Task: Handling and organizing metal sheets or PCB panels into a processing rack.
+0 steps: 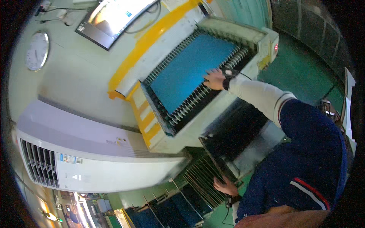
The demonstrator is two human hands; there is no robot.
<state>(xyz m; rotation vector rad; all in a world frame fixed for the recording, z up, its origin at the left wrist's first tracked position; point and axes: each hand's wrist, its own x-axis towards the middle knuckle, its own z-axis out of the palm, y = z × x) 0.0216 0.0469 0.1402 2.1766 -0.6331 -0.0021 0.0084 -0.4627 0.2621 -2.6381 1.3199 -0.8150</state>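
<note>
A large blue panel lies flat on a machine's bed, with rows of metal rollers along its edges. My right hand is at the panel's near edge, palm down, fingers stretched out. A dark band circles its wrist, and a small device sits at the back of the hand. My left hand is lower, beside the dark frame and a rack of thin rods. Its fingers look apart with nothing in them; whether it touches the frame I cannot tell.
The view is strongly tilted. Beyond the pale machine are a screen and a wall clock. A tall white air conditioner stands beside it. Dark blue panels sit in a rack on the green floor.
</note>
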